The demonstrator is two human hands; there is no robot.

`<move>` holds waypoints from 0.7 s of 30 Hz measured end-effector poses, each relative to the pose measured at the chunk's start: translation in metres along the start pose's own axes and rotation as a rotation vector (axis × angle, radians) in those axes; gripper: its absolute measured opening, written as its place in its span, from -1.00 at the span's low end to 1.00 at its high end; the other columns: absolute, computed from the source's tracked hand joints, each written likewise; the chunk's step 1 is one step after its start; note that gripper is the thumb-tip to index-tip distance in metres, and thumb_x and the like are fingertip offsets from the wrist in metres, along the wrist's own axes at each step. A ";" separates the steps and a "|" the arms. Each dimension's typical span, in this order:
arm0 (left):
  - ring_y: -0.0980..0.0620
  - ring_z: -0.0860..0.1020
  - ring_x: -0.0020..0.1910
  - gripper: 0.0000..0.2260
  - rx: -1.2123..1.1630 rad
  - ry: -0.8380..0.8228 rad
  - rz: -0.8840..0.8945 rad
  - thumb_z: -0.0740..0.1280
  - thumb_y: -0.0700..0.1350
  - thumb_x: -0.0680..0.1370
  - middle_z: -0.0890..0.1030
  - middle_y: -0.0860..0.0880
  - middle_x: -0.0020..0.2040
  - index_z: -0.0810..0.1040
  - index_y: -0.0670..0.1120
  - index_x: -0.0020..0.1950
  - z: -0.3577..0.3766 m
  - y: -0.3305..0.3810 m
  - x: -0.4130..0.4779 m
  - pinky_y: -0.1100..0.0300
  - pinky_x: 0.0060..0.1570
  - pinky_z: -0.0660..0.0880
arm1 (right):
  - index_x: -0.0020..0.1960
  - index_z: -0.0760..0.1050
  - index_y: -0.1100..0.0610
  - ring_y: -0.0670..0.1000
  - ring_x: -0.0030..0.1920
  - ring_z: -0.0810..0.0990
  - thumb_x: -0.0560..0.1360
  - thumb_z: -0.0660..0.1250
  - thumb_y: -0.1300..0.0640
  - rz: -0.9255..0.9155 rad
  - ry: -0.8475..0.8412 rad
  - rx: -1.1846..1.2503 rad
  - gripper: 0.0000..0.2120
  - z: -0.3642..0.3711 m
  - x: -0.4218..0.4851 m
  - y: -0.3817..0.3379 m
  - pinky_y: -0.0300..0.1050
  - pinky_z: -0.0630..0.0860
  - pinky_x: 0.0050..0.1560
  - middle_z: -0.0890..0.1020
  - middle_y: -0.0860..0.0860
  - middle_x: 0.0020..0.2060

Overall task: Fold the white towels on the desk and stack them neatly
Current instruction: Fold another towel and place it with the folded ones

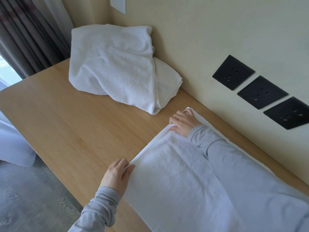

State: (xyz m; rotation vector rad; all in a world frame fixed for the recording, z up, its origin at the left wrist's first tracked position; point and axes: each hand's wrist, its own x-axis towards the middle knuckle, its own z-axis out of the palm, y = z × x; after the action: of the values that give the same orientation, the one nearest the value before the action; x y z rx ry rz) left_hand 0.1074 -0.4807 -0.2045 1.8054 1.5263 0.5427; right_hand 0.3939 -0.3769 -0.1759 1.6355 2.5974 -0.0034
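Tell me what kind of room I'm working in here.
Probably a hotel room: a wooden desk against the wall, white towels heaped on it, three black wall sockets in a row, and heavy curtains beside it.

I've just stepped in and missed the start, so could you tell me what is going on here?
A person is folding a white towel that lies flat on the wooden desk. The left hand and the right hand each grip one end of its doubled edge. A crumpled towel pile sits at the back against the wall, not yet folded, and no neat stack is in view.
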 end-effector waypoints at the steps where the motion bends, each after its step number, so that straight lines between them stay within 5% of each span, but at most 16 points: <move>1: -0.01 0.36 -0.34 -0.81 -0.007 -0.003 0.003 0.34 -0.24 0.51 0.32 0.15 -0.38 0.45 -0.23 -0.29 0.001 0.000 0.000 0.26 -0.28 0.27 | 0.05 0.49 0.14 0.02 0.10 0.47 0.51 0.28 -0.07 0.056 -0.089 -0.002 -0.71 0.004 0.002 0.001 -0.10 0.10 0.21 0.55 -0.01 -0.04; 3: -0.03 0.40 -0.31 -0.90 -0.050 0.025 -0.051 0.37 -0.26 0.49 0.39 0.12 -0.35 0.47 -0.19 -0.19 0.005 -0.001 -0.002 0.37 -0.26 0.27 | 0.13 0.44 0.11 0.00 0.19 0.40 0.50 0.27 -0.11 0.084 -0.127 0.017 -0.66 0.006 0.004 0.002 -0.08 0.10 0.26 0.49 -0.03 0.07; 5: 0.03 0.45 -0.27 -0.83 -0.124 0.081 -0.148 0.39 -0.24 0.46 0.47 0.09 -0.27 0.44 -0.10 -0.04 0.008 0.000 -0.005 0.41 -0.24 0.30 | 0.00 0.49 0.16 0.07 0.11 0.48 0.42 0.40 -0.01 0.049 -0.013 0.039 -0.72 0.001 -0.001 0.002 0.03 0.24 0.19 0.53 0.04 -0.01; 7: 0.15 0.46 -0.24 -0.84 -0.127 0.114 -0.140 0.40 -0.26 0.45 0.48 0.08 -0.24 0.45 -0.09 -0.08 0.009 -0.002 -0.007 0.42 -0.26 0.31 | -0.11 0.53 0.18 0.12 0.01 0.54 0.39 0.45 0.11 0.027 0.069 0.046 -0.82 -0.001 -0.010 0.006 0.08 0.33 0.10 0.57 0.06 -0.11; 9: 0.18 0.46 -0.23 -0.89 -0.111 0.107 -0.138 0.41 -0.26 0.44 0.50 0.07 -0.23 0.50 -0.12 -0.16 0.011 -0.003 -0.007 0.41 -0.27 0.31 | 0.00 0.54 0.16 0.08 0.10 0.50 0.46 0.37 0.12 0.042 0.017 0.024 -0.84 0.000 -0.019 0.015 0.02 0.24 0.16 0.57 0.02 -0.02; 21: -0.05 0.50 -0.28 -0.85 -0.144 0.057 -0.215 0.41 -0.26 0.43 0.57 0.04 -0.26 0.52 -0.04 -0.21 0.010 -0.015 -0.002 0.31 -0.26 0.39 | 0.14 0.47 -0.01 -0.01 0.15 0.35 0.55 0.23 0.00 0.077 -0.136 -0.046 -0.81 -0.007 -0.006 0.044 -0.09 0.20 0.13 0.46 -0.05 0.05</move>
State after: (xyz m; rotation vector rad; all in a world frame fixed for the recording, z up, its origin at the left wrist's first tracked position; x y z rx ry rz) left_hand 0.1040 -0.4847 -0.2223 1.5076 1.6514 0.5865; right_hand 0.4357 -0.3628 -0.1668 1.6567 2.4159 -0.0479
